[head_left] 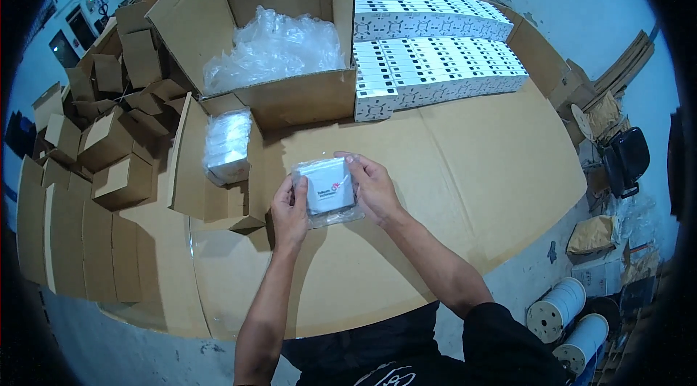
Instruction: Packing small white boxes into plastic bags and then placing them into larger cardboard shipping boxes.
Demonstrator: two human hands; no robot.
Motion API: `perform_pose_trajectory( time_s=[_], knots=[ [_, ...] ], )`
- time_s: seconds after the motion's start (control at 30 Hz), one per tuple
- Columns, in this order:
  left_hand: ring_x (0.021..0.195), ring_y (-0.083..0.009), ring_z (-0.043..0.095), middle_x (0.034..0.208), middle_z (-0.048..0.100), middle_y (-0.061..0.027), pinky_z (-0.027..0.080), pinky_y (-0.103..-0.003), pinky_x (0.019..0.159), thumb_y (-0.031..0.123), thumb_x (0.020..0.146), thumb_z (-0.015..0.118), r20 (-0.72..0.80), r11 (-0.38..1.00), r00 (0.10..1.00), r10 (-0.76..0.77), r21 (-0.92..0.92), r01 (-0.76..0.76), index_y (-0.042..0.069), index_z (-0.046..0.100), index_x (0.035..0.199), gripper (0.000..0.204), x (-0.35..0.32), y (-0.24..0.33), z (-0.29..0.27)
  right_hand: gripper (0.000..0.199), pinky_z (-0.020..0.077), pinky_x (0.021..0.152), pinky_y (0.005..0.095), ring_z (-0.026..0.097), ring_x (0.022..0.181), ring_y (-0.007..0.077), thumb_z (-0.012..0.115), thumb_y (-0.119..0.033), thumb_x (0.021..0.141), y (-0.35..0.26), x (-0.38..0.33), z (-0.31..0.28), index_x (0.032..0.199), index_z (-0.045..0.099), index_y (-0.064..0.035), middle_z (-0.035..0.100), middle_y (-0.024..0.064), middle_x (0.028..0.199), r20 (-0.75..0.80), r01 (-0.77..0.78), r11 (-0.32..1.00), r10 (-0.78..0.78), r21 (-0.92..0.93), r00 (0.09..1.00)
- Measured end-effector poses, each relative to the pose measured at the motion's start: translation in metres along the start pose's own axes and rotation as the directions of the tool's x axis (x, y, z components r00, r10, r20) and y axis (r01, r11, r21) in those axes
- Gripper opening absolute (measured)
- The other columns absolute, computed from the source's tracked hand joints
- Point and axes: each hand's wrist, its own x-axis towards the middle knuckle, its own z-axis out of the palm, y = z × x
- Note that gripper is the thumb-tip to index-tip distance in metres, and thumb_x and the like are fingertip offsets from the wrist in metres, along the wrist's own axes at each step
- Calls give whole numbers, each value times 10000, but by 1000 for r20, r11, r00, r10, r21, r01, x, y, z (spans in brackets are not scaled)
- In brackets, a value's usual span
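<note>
Between my two hands is a flat, square white box (330, 187) in a clear plastic bag, held up over the cardboard-covered table. My left hand (290, 213) grips its left edge, thumb on the front face. My right hand (374, 186) pinches the bag at its upper right corner and side. Just left of my left hand stands an open brown carton (190, 161). Inside it is a stack of bagged white boxes (229, 143), with bare cardboard showing at the near end.
A large open carton (305, 99) behind holds crumpled clear plastic bags (279, 48). Long rows of white boxes (443, 70) stand at the back right. Several brown cartons (120, 175) crowd the left side. Cable spools (557, 307) and a black chair (626, 157) are on the floor at right.
</note>
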Motion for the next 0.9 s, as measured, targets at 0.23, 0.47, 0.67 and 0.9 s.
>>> perform_pose_trajectory(
  time_s=[0.23,0.47,0.67,0.9],
  knots=[
    [1085,-147,623,1183,717,-86,490,-315,972,275,1091,536,-53,987,986,161,-9,-162,-9,696,1272,373,-3,14,9,397,541,979,333,661,1096,183,468,-233,1111,-11,-6,5,1310,613,79,699,152,1208,8,55,997,-55,-56,998],
    [984,-154,606,1087,654,-58,485,-302,937,261,1097,522,-102,933,939,330,184,-308,8,713,1248,351,-13,34,0,407,526,975,316,660,1081,152,479,-282,1110,-29,-17,11,1285,669,32,727,110,1183,136,305,911,-276,-279,951],
    [990,-127,592,1085,649,-42,479,-273,921,266,1099,518,-120,967,959,256,41,-253,4,711,1233,352,-8,24,-4,519,519,997,332,630,1157,170,668,-161,1005,-25,-13,13,1470,500,-1,661,131,1316,223,385,898,-339,-214,914],
    [1079,-149,615,1183,669,-66,499,-310,951,212,981,724,-20,933,959,282,-226,-280,30,607,1372,446,-10,29,9,673,501,1033,322,607,1186,170,745,5,905,-30,-13,-2,1508,448,-23,626,95,1307,285,165,924,-64,-346,956]
  ],
)
